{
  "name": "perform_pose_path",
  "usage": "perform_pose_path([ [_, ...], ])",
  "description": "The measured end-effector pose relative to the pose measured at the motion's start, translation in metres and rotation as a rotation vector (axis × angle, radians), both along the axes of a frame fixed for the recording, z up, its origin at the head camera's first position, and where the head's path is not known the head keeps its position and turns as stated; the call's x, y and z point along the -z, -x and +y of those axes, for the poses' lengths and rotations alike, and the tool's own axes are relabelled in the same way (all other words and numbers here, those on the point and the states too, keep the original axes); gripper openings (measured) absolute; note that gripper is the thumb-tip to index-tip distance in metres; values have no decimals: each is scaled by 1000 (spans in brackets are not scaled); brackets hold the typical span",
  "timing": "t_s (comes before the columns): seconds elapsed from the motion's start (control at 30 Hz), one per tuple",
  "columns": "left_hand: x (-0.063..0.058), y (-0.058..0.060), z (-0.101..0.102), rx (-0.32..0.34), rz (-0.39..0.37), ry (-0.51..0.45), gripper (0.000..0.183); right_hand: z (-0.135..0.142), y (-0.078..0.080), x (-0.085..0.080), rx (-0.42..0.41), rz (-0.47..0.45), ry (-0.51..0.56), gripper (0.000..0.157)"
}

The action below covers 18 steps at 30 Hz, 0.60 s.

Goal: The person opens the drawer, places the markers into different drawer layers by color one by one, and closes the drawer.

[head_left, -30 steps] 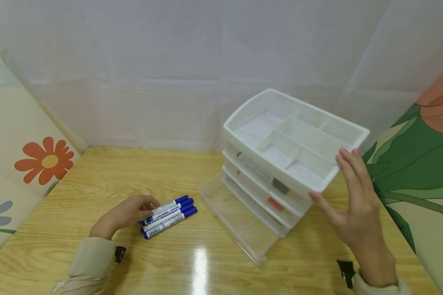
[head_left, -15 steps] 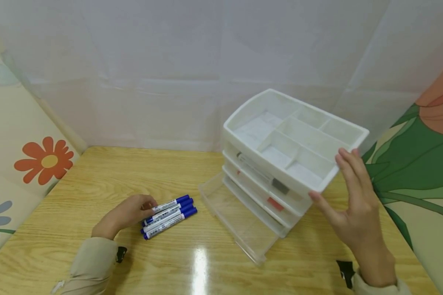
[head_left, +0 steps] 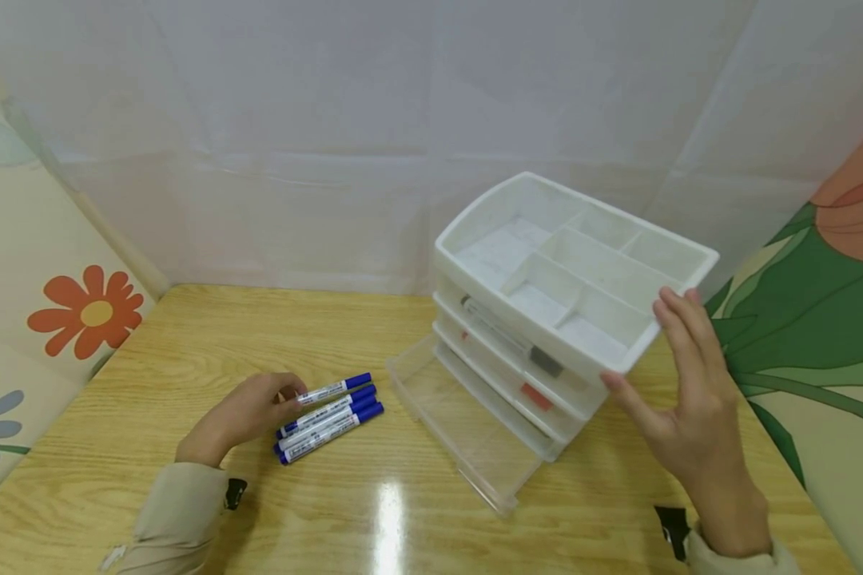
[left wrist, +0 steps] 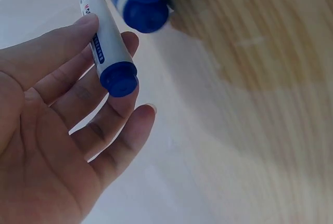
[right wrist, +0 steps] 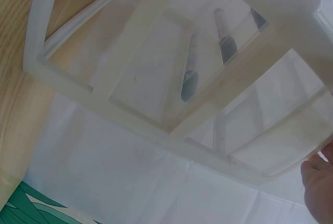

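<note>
My left hand (head_left: 248,411) pinches a white whiteboard marker (head_left: 327,393) with a blue cap between thumb and fingers. In the left wrist view the marker's blue end (left wrist: 120,78) sticks out past the fingers. More blue-capped markers (head_left: 324,439) lie side by side on the table, just in front of it. A white plastic drawer organizer (head_left: 525,314) stands on the right, its clear bottom drawer (head_left: 467,451) pulled out. My right hand (head_left: 697,423) rests at its near right corner, extended fingers on the side rim and thumb at the front corner.
The upper drawers are closed; a dark-capped marker (head_left: 546,362) shows through one and something red (head_left: 537,398) through another. The organizer's top tray has several compartments. A white covered wall (head_left: 295,224) stands behind the wooden table (head_left: 208,335), with flower-patterned panels at both sides.
My left hand has lifted the rear marker slightly, and a gap has opened between it and the other markers. My right hand and the organizer stay in place.
</note>
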<state>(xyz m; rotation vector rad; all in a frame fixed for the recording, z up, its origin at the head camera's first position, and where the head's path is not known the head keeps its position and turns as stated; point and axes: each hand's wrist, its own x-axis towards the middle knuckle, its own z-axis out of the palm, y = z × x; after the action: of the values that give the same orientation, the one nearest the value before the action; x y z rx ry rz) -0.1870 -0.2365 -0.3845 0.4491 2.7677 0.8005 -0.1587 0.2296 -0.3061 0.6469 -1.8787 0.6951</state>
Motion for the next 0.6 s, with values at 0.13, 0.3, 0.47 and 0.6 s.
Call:
perform_pose_path([
  [0.13, -2, -1, 3, 1, 11, -1, 19, 0, 0, 0, 2, -2, 1, 80],
  [0.3, -7, -2, 8, -4, 12, 5, 20, 0, 0, 0, 2, -4, 2, 80],
  [0.47, -11, -4, 10, -4, 30, 10, 20, -1, 1, 0, -1, 2, -4, 80],
  [0.6, -15, -5, 12, 10, 62, 13, 20, -1, 1, 0, 2, 9, -4, 79],
])
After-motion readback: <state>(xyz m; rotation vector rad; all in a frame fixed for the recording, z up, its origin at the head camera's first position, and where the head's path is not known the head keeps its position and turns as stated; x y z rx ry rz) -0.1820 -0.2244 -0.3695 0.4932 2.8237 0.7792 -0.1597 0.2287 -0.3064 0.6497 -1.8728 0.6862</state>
